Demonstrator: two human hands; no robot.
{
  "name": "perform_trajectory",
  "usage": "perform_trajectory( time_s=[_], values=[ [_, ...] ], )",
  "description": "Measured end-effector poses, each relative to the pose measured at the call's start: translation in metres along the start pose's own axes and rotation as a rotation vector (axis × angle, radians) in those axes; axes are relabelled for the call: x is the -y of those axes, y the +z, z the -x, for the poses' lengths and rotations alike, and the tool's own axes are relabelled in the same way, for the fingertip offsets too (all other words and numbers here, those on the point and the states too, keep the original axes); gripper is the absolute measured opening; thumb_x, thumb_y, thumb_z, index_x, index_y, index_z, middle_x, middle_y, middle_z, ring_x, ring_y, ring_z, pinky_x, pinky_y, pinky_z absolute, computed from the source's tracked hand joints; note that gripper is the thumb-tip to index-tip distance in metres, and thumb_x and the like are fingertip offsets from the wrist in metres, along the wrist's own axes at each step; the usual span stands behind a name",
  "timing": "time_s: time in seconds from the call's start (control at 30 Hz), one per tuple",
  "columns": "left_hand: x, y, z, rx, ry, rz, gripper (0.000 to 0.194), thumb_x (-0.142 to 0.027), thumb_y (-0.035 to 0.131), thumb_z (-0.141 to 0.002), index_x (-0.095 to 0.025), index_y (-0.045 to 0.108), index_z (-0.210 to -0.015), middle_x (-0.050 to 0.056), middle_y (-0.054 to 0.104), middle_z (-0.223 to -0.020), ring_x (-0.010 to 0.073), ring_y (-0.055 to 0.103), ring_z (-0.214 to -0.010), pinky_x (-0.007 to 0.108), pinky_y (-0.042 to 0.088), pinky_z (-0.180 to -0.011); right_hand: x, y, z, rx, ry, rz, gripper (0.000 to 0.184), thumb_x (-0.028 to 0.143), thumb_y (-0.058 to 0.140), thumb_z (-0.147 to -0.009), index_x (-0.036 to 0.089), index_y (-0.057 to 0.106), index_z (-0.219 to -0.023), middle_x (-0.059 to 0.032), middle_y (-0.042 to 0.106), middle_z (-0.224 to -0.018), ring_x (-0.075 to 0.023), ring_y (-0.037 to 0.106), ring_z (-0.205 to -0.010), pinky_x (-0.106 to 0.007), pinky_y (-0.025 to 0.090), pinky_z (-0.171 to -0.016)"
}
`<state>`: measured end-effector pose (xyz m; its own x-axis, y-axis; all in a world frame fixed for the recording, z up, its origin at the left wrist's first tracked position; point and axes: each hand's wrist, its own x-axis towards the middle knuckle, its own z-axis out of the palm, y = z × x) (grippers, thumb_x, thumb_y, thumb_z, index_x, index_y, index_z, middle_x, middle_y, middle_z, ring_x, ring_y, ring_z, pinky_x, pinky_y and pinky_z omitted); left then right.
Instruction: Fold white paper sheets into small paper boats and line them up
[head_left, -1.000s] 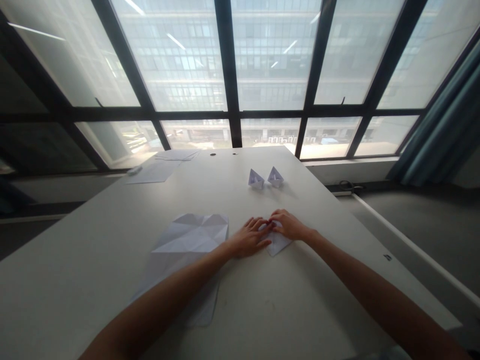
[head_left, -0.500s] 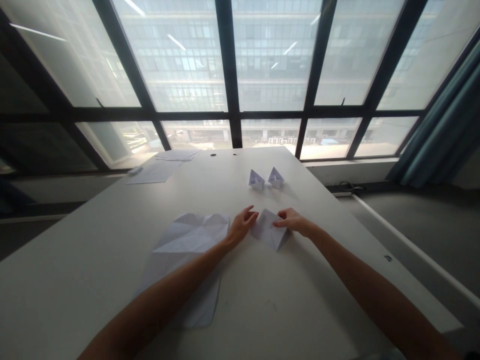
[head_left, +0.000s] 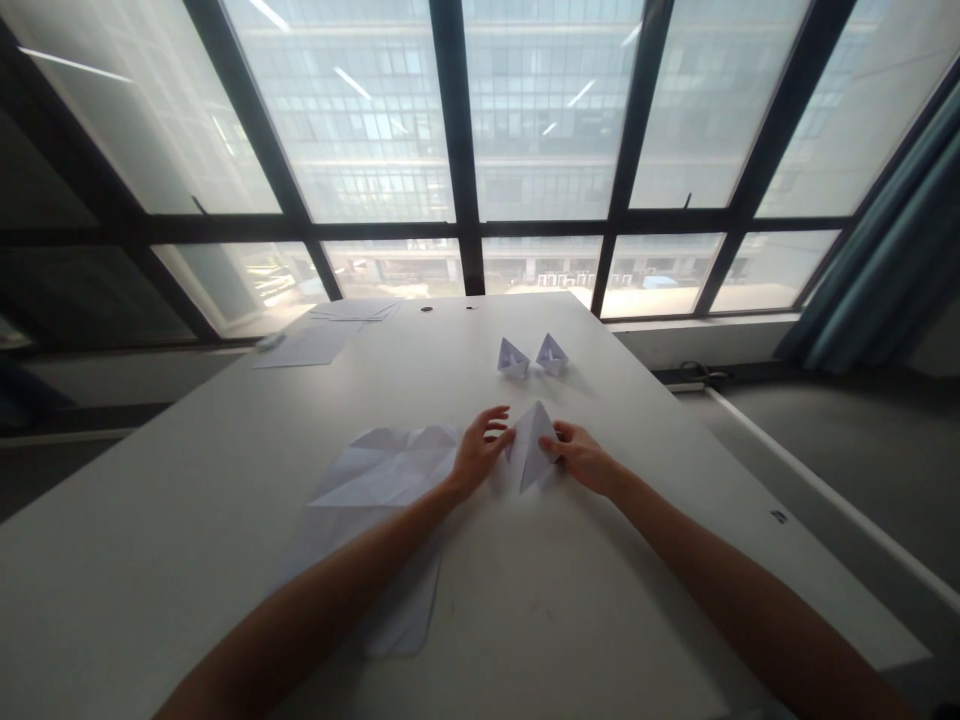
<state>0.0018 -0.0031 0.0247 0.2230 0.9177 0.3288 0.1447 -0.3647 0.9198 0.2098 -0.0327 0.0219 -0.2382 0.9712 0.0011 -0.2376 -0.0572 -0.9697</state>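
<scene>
A folded piece of white paper (head_left: 534, 450), pointed at top and bottom, is held tilted just above the table between my hands. My right hand (head_left: 581, 455) pinches its right side, thumb on the near face and fingers behind. On the left edge of the paper, the thumb of my left hand (head_left: 480, 450) touches or nearly touches it, while the other fingers are spread apart. Beyond my hands stand two small folded paper boats (head_left: 513, 360), side by side. Left of my left hand lies a large creased white sheet (head_left: 382, 470), partly covered by my forearm.
The white table (head_left: 225, 520) runs toward a large framed window (head_left: 540, 120). More paper sheets (head_left: 307, 343) lie at its far left. A small dark mark (head_left: 778, 517) is near the right edge. A blue curtain (head_left: 885, 240) hangs at the right.
The folded paper has been tilted up and turned, showing a narrower pointed face. My right hand has shifted slightly left and down with it. Left-hand fingers have spread wider.
</scene>
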Motion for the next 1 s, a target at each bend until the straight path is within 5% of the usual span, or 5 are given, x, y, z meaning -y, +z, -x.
perform_trajectory(
  time_s=[0.1, 0.23, 0.37, 0.6, 1.0],
  values=[
    [-0.003, 0.004, 0.003, -0.048, 0.113, -0.13, 0.04, -0.051, 0.055, -0.091, -0.02, 0.07, -0.111, 0.01, 0.065, -0.121, 0.0244, 0.061, -0.11, 0.038, 0.048, -0.095, -0.004, 0.003, -0.002, -0.123, -0.069, -0.067, 0.048, 0.049, 0.085, -0.058, 0.018, 0.065, -0.088, -0.0032, 0.068, -0.083, -0.0178, 0.062, -0.074, -0.031, 0.05, -0.071],
    [-0.011, 0.01, 0.011, 0.147, 0.103, -0.098, 0.056, -0.054, 0.03, -0.1, -0.019, 0.066, -0.123, 0.008, 0.064, -0.128, 0.0269, 0.054, -0.123, 0.041, 0.037, -0.108, -0.008, 0.005, -0.003, -0.191, -0.147, -0.062, 0.041, 0.047, 0.083, -0.061, 0.018, 0.065, -0.085, -0.0015, 0.066, -0.079, -0.0164, 0.058, -0.071, -0.03, 0.048, -0.071],
    [-0.012, 0.017, 0.016, 0.353, 0.089, -0.033, 0.053, -0.052, 0.055, -0.091, -0.015, 0.061, -0.129, 0.008, 0.068, -0.116, 0.0285, 0.061, -0.106, 0.037, 0.048, -0.091, -0.008, 0.01, 0.0, -0.219, -0.263, 0.16, 0.032, 0.046, 0.077, -0.068, 0.018, 0.067, -0.08, -0.0027, 0.064, -0.083, -0.0174, 0.057, -0.074, -0.03, 0.046, -0.069],
    [-0.009, 0.016, 0.015, 0.361, 0.023, 0.002, 0.045, -0.052, 0.058, -0.089, -0.011, 0.068, -0.104, 0.005, 0.068, -0.087, 0.0201, 0.06, -0.08, 0.029, 0.048, -0.073, -0.007, 0.019, 0.002, -0.4, -0.537, 0.616, 0.023, 0.035, 0.073, -0.068, 0.02, 0.064, -0.083, -0.0044, 0.059, -0.094, -0.0178, 0.053, -0.081, -0.029, 0.044, -0.069],
    [-0.012, 0.008, 0.012, 0.513, -0.12, 0.099, 0.056, -0.061, 0.057, -0.087, -0.008, 0.075, -0.089, 0.011, 0.074, -0.08, 0.0184, 0.065, -0.066, 0.024, 0.047, -0.059, -0.006, 0.023, 0.006, -0.201, -0.336, 0.455, 0.026, 0.045, 0.066, -0.079, 0.018, 0.067, -0.079, -0.0017, 0.063, -0.071, -0.0151, 0.053, -0.058, -0.026, 0.042, -0.05]
  ],
)
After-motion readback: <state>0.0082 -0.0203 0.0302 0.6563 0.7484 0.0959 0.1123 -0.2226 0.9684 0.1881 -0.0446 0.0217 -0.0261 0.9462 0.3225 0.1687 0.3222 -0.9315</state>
